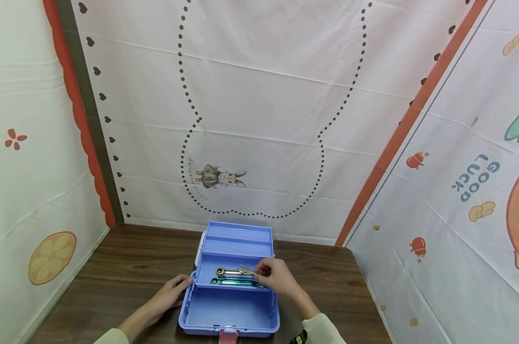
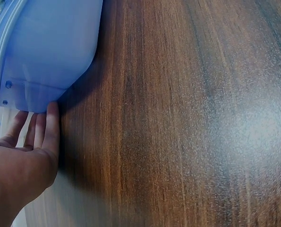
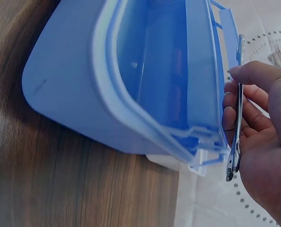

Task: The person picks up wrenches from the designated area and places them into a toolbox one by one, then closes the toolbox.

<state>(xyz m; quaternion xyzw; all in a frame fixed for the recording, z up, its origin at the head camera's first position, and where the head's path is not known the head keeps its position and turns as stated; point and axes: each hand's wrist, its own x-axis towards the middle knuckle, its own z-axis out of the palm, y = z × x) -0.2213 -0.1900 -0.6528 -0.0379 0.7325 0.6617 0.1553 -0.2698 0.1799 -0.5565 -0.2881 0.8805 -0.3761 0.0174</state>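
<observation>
A blue plastic toolbox [image 1: 230,330] stands unlatched, its tray [image 1: 205,272] raised above the lower compartment. In the tray lie a gold-coloured wrench [image 1: 220,271] and a green wrench [image 1: 231,282]. My right hand [image 1: 278,275] pinches a silver wrench [image 3: 234,156] between thumb and fingers over the tray's right part. In the head view its open-ended head [image 1: 244,269] points left. My left hand [image 1: 170,295] is at the toolbox's left side. In the left wrist view its extended fingers [image 2: 51,125] touch the outer wall, and its thumb is mostly cut off.
Dark wood table [image 1: 126,272] lies under and around the toolbox. The upright lid [image 1: 240,231] faces a printed white cloth [image 1: 259,119] at the back. More cloth hangs on both sides. A pink latch [image 1: 228,337] hangs at the front; small thin items lie inside near that edge.
</observation>
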